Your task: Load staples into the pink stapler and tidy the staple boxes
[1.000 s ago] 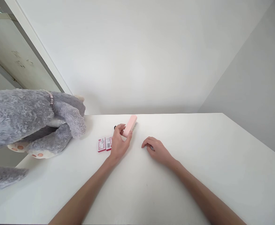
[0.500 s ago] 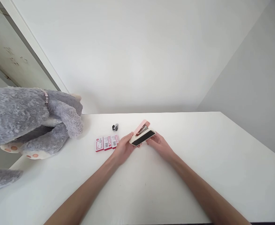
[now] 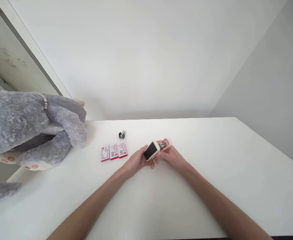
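Observation:
A stapler (image 3: 151, 151) with a cream base, black underside pad and pink top part is held above the table between both hands. My left hand (image 3: 135, 160) is closed around the base end, its fingertips showing below. On the other side, my right hand (image 3: 171, 156) grips the pink end, thumb and fingers near where metal parts show inside. The black underside faces toward me. To the left lie three small red-and-white boxes (image 3: 114, 152) in a row, and behind them a small black and silver staple remover (image 3: 122, 134).
A big grey plush toy (image 3: 68, 123) with a bead string sits at the left on the white table (image 3: 211, 173). A white wall (image 3: 146, 66) rises behind the table, and a grey wall (image 3: 273, 83) stands at the right.
The stapler has been turned, so its pink part now points right instead of up and back. My right hand has shifted from the base to the pink end.

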Tool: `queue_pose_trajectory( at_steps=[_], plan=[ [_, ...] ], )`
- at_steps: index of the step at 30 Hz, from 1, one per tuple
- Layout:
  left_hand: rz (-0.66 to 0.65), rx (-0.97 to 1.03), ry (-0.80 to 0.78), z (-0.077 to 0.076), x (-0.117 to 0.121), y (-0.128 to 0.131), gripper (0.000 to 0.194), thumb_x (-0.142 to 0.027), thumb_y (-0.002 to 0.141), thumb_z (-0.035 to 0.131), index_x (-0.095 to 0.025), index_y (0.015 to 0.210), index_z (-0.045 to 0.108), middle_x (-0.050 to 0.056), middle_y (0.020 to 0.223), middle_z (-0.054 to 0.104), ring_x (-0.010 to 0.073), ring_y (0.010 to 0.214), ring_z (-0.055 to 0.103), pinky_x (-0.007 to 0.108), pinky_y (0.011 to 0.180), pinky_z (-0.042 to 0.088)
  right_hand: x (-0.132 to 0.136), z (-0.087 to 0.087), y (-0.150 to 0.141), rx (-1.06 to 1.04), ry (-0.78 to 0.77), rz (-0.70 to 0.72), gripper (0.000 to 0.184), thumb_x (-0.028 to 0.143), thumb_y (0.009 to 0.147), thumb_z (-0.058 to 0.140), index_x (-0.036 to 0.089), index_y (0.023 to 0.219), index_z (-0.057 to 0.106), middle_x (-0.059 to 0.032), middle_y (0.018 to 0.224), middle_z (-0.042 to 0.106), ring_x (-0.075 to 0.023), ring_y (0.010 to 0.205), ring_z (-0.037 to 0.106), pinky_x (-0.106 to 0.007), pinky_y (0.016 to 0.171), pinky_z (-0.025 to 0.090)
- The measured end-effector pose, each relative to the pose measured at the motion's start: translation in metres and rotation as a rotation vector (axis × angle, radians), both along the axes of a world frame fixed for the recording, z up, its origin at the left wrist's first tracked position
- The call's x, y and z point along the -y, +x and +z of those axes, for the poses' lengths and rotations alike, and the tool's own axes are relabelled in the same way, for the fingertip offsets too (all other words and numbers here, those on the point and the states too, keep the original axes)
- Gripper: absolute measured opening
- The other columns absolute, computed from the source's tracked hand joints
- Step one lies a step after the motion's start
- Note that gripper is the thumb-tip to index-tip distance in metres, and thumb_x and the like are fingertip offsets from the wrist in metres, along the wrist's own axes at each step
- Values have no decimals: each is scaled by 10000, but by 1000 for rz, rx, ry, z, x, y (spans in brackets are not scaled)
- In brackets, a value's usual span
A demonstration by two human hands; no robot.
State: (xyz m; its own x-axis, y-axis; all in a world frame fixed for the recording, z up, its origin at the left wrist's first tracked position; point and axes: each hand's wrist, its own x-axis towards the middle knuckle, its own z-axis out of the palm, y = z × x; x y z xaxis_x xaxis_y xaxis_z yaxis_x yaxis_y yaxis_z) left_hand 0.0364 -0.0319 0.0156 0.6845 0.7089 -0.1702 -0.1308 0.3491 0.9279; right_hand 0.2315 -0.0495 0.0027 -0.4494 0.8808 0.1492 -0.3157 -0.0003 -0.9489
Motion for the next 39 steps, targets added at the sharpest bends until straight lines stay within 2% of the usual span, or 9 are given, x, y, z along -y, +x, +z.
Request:
queue_pose_trajectory(
  at_steps=[3, 7, 10, 14, 16, 19, 23, 30, 39],
  plan=[
    [166, -131, 199, -1, 4, 2, 513, -597, 1056, 399, -182, 1070, 699, 99, 1027, 710, 214, 891, 628, 372, 860, 511, -4, -6, 4, -35, -20, -129, 315, 535, 858, 785, 237, 872, 684, -52, 919, 713, -237, 825, 672, -404, 820, 526],
    [391, -275, 441, 1, 5, 0, 444, -563, 1074, 389, -209, 1038, 655, 66, 1069, 701, 193, 925, 624, 351, 915, 483, -6, -11, 8, -15, -70, -344, 366, 562, 822, 806, 257, 1000, 710, -54, 1096, 704, -232, 995, 628, -349, 850, 498],
    [501, -287, 532, 3, 5, -2, 417, -529, 1087, 367, -214, 1038, 637, 64, 1071, 691, 185, 917, 606, 343, 911, 467, -4, -9, 9, 48, -78, -401, 394, 586, 857, 747, 248, 1058, 723, -66, 1053, 709, -234, 959, 624, -349, 817, 486],
    [573, -323, 616, 5, 6, -5, 355, -489, 1089, 387, -229, 1050, 627, 53, 1051, 667, 189, 960, 590, 340, 940, 448, -1, -3, 8, 170, -27, -478, 335, 556, 858, 728, 223, 897, 731, -68, 990, 703, -236, 920, 605, -353, 797, 473],
    [594, -352, 688, 6, 6, -5, 297, -457, 1078, 430, -235, 1062, 627, 55, 1078, 660, 198, 1007, 590, 343, 960, 442, 1, 0, 7, 244, -21, -492, 328, 551, 848, 734, 223, 859, 730, -62, 970, 701, -236, 905, 596, -350, 778, 466],
    [604, -407, 835, 6, 8, -4, 229, -418, 1050, 505, -247, 1087, 652, 69, 1145, 651, 218, 1073, 586, 357, 972, 440, 3, 4, 5, 339, -8, -477, 356, 568, 829, 751, 227, 929, 748, -47, 922, 690, -227, 850, 579, -345, 743, 459],
    [535, -436, 943, 2, 9, -3, 180, -385, 1012, 599, -272, 1106, 703, 74, 1187, 647, 235, 1136, 585, 369, 978, 447, 5, 5, 1, 371, -11, -428, 383, 568, 799, 785, 226, 967, 759, -33, 894, 687, -216, 804, 568, -341, 718, 456],
    [476, -424, 900, 1, 6, -4, 162, -395, 988, 648, -254, 1041, 707, 55, 1059, 688, 211, 964, 598, 349, 891, 466, 6, 7, -1, 390, 6, -390, 360, 555, 815, 784, 230, 967, 766, -26, 902, 685, -214, 828, 565, -336, 726, 446],
    [448, -489, 864, 2, 3, -5, 181, -421, 972, 665, -245, 936, 683, 37, 960, 687, 214, 940, 574, 328, 832, 437, 5, 6, -1, 413, 35, -386, 310, 512, 832, 772, 243, 984, 744, -16, 991, 676, -205, 872, 560, -326, 745, 432]
  ],
)
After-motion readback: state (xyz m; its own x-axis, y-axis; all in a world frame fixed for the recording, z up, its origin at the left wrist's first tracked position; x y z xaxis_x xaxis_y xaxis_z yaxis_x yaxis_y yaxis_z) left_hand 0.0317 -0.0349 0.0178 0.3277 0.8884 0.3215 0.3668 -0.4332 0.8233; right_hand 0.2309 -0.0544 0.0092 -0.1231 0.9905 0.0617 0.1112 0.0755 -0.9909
